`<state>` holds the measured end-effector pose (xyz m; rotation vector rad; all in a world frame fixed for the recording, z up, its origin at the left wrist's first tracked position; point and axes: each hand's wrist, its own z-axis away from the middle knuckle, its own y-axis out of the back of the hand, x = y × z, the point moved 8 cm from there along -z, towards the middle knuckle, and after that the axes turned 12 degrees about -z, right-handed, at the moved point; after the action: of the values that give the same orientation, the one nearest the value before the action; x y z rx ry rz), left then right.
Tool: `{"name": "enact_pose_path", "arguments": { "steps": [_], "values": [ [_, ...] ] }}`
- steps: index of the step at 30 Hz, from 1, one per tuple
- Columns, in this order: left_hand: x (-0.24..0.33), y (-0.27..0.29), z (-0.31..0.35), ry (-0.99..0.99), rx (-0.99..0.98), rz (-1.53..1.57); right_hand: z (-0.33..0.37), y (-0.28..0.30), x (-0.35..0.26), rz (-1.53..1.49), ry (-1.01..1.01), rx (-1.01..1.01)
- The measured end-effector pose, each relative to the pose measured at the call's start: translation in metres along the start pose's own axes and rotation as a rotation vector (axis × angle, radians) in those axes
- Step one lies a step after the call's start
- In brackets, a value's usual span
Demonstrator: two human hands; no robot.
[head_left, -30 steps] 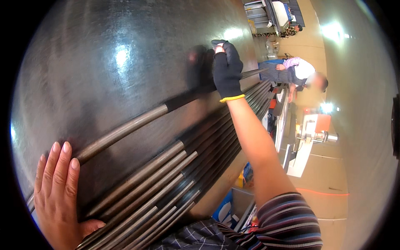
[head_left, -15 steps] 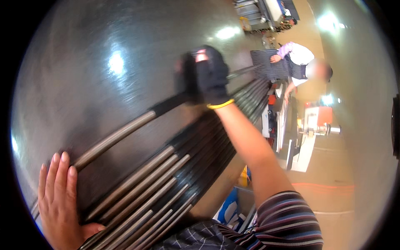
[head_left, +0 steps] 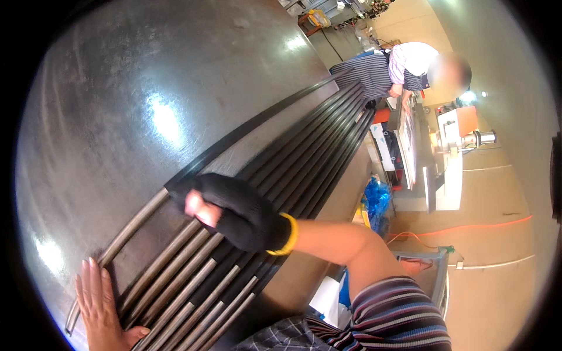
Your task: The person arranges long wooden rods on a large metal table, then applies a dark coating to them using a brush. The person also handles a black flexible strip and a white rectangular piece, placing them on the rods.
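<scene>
Several long metal rods point(head_left: 175, 248), partly covered by black rubber tubing point(head_left: 293, 146), lie side by side on a dark, shiny tabletop point(head_left: 228, 58). One metal rod point(head_left: 132, 225), its far length covered by a black tube point(head_left: 257, 123), lies apart to the left. My bare left hand point(head_left: 102, 310) lies flat at the near end, fingers stretched across that rod, thumb by the others. In a black fingerless glove with a yellow cuff, my right hand point(head_left: 228, 213) is closed around the separate tube where bare metal begins. Its fingers partly hide the neighbouring rods.
At the far end another person point(head_left: 410, 64) in a striped apron leans over a workbench point(head_left: 407, 140). A machine with an orange part point(head_left: 466, 123) stands on the right. Below are a blue plastic bag point(head_left: 376, 202), an orange cord point(head_left: 468, 230) and a grey bin point(head_left: 436, 275).
My right hand has come back along the separate tube toward my left hand. The view has shifted, and the left hand remains flat by the rods. The other person leans lower.
</scene>
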<state>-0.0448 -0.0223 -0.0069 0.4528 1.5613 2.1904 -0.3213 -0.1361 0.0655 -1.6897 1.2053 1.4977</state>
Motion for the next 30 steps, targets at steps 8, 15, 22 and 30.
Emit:
{"name": "enact_pose_path", "arguments": {
  "steps": [8, 15, 22, 30],
  "values": [
    [0.009, 0.01, 0.0, 0.078, -0.03, 0.079, 0.19, 0.08, 0.011, -0.205, -0.619, 0.679],
    [0.004, 0.051, -0.026, 0.15, 0.243, 0.156, 0.297, 0.084, 0.04, -0.325, -0.92, 0.736],
    [-0.028, 0.039, -0.04, 0.182, 0.253, 0.019, 0.292, 0.086, 0.034, -0.317, -0.881, 0.742],
    [-0.062, 0.072, -0.06, 0.198, 0.166, -0.049, 0.285, 0.087, 0.022, -0.336, -0.905, 0.838]
  ]
}}
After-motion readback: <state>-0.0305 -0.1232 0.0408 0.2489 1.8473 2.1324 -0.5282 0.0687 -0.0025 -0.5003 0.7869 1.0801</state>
